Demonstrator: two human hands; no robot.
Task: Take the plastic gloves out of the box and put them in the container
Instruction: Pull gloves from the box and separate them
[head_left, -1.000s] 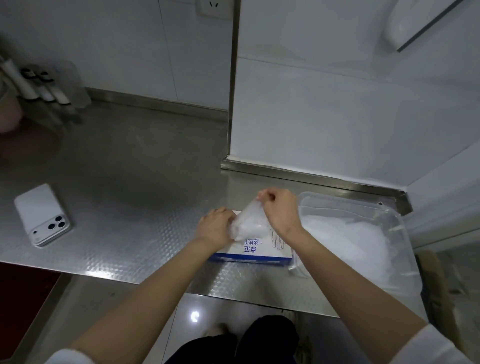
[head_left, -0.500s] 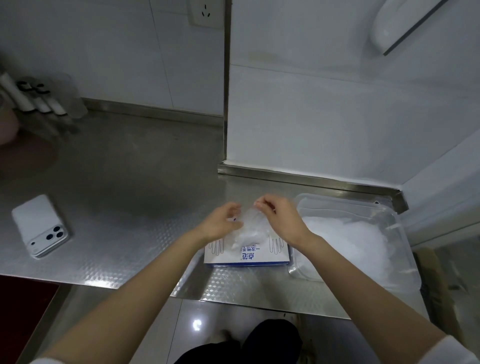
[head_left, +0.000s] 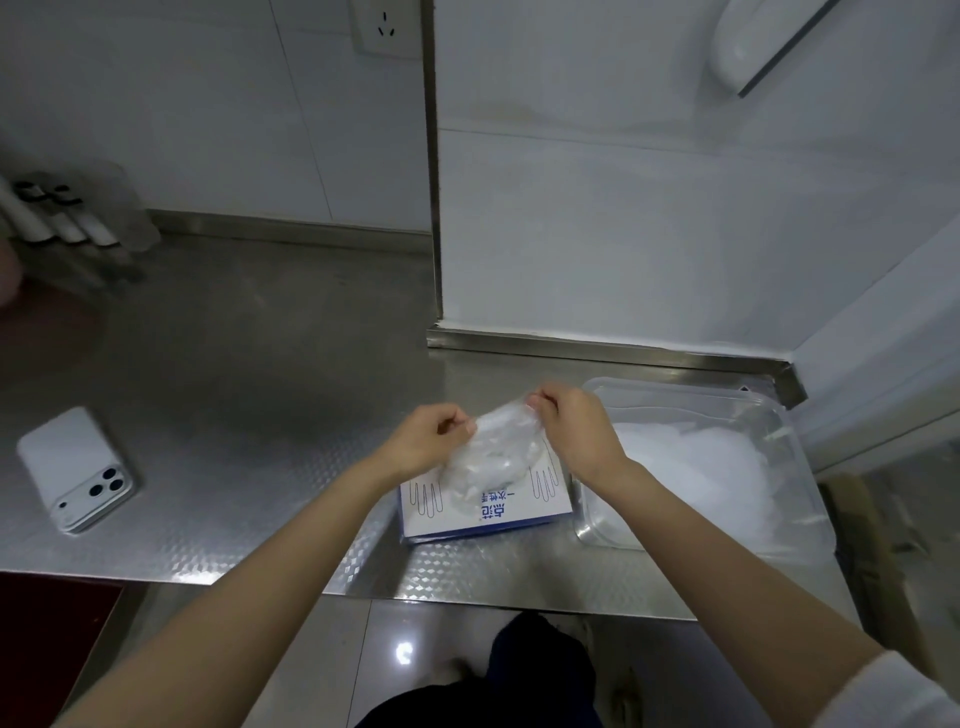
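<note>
A flat white and blue glove box (head_left: 483, 512) lies on the steel counter near its front edge. Above the box hangs a bunch of thin clear plastic gloves (head_left: 493, 457). My left hand (head_left: 428, 441) pinches its left upper edge and my right hand (head_left: 574, 431) pinches its right upper corner. Just right of the box stands a clear plastic container (head_left: 779, 431) that holds a heap of the same clear gloves (head_left: 691, 467).
A white phone (head_left: 75, 470) lies face down at the counter's left. Several white tubes in a clear holder (head_left: 67, 223) stand at the far left by the wall. A wall corner (head_left: 431, 208) juts out behind the box. The counter's front edge runs below the box.
My left hand has left the box top and taken hold of the gloves' left edge. Both hands now hold the bunch spread between them above the box.
</note>
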